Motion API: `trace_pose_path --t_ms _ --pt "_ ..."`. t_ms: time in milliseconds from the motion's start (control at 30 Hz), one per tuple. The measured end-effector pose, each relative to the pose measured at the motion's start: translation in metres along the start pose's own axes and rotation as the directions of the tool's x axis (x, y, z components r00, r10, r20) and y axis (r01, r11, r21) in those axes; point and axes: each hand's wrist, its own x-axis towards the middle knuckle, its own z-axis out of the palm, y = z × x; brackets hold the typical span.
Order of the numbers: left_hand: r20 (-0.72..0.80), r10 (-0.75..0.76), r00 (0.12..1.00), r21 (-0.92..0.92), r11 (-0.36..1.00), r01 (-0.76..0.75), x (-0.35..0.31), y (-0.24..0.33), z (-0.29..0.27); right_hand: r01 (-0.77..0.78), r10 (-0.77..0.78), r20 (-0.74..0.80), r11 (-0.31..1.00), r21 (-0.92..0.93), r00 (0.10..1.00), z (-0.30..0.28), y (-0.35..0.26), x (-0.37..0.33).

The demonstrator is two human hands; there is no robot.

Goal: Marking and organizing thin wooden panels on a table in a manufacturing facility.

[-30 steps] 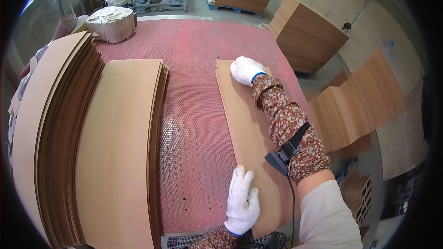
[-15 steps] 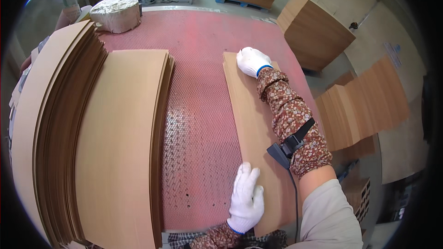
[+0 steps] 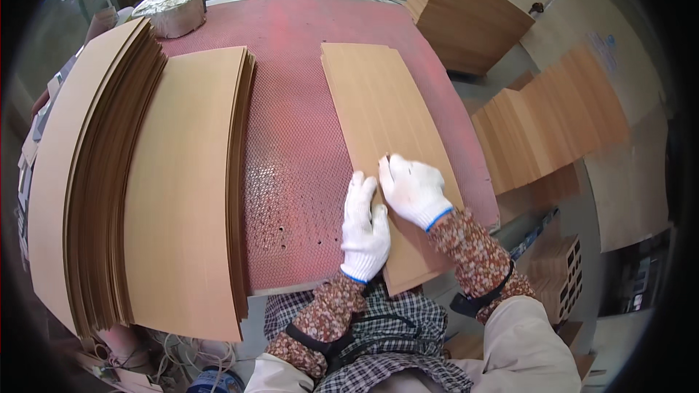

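Two or more thin tan wood-look panels lie in a small, slightly uneven stack at the right side of a red mesh-covered table, their near ends reaching past its front edge. My left hand, in a white knit glove, rests with outstretched fingers along the left edge of these panels. Over their middle, my right hand, gloved too, is closed in a pinch. A tiny dark bit shows at its fingertips, too small to name.
A low stack of panels and a taller stack fill the table's left side. A foil-wrapped round bundle sits at the far left corner. Beyond the right edge stand more panel stacks and a large brown block of boards.
My right hand has come from the far end of the panels back toward me, beside my left hand. The view has shifted; my left hand stays at the panels' left edge.
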Motion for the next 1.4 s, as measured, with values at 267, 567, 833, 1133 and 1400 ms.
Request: trace_pose_path --t_ms 267,567,833,1133,1400 --pt "0.026 -0.033 0.999 -0.145 0.989 0.036 0.115 -0.056 0.008 0.088 -0.082 -0.062 0.991 0.098 0.995 0.006 -0.003 -0.023" --pt "0.053 -0.013 0.999 -0.181 0.983 0.022 0.157 -0.087 0.02 0.093 -0.092 -0.175 0.996 -0.001 0.98 0.002 0.004 -0.033" --pt "0.224 -0.168 0.96 -0.033 0.983 0.18 0.137 -0.045 -0.01 -0.225 0.283 -0.546 0.959 0.173 0.788 0.017 0.072 -0.012" --pt "0.233 -0.37 0.9 0.114 0.929 0.352 0.114 -0.004 -0.039 -0.275 0.354 -0.469 0.933 0.23 0.809 0.019 0.071 -0.016" --pt "0.127 -0.366 0.922 -0.12 0.917 0.38 0.121 0.007 -0.074 -0.23 0.375 -0.212 0.836 0.499 0.903 0.0 0.033 -0.026"
